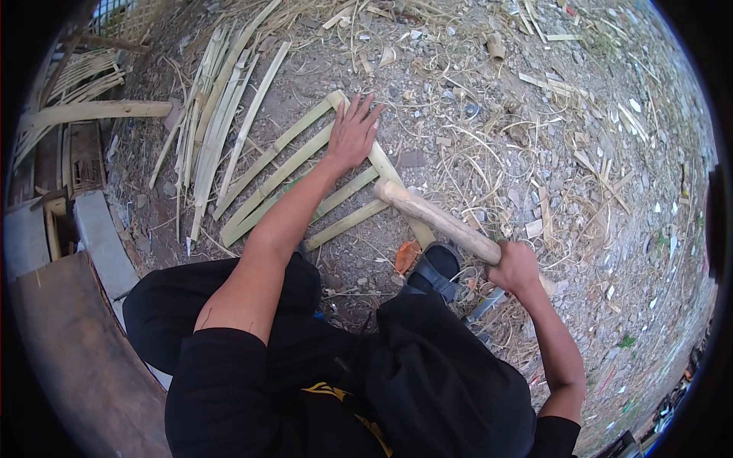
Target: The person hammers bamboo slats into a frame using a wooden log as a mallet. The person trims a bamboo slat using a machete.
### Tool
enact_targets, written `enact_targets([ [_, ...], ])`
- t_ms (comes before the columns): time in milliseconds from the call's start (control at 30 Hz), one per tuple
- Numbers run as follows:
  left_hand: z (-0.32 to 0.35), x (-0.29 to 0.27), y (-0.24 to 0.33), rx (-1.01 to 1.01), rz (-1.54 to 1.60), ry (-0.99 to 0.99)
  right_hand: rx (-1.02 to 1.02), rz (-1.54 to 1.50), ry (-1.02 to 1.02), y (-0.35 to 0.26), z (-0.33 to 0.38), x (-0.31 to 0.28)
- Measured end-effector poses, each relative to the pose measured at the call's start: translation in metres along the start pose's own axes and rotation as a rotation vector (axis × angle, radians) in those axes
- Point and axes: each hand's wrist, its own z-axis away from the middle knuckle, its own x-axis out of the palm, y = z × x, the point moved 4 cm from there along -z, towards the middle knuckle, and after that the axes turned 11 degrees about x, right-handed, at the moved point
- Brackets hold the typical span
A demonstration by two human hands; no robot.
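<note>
A rack of pale bamboo slats [294, 162] lies on the ground, the slats running to one crosspiece [389, 166]. Near its far corner my left hand [353, 133] rests flat across the crosspiece, fingers spread. My right hand [513, 267] is closed round a thick, round wooden stick [443, 224]. The stick's far end is over the crosspiece, by the end of a slat; whether it touches the wood I cannot tell. My sandalled foot [435, 269] is at the crosspiece's near end. My left forearm hides part of the slats.
Loose bamboo strips [217, 126] lie in a bunch at the left. A wooden beam [103, 112] and a brown board [84, 359] are further left. Shavings and stones cover the ground. A dry orange leaf [407, 257] lies beside my foot, and a bamboo stub [495, 46] lies farther off.
</note>
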Motion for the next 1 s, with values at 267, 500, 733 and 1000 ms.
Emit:
enact_targets([
  [267,0.012,0.018,0.002,-0.138,0.624,0.049,-0.344,-0.605,0.148,-0.018,0.032,-0.026],
  [500,0.015,0.007,0.005,0.018,0.019,-0.009,-0.104,-0.025,0.089,-0.022,0.018,-0.005],
  [733,0.007,0.004,0.009,0.008,0.054,0.010,-0.172,-0.215,0.077,-0.001,0.006,0.001],
  [1000,0.030,0.017,-0.010,0.111,-0.065,0.051,-0.278,-0.601,0.187,-0.051,0.024,-0.064],
])
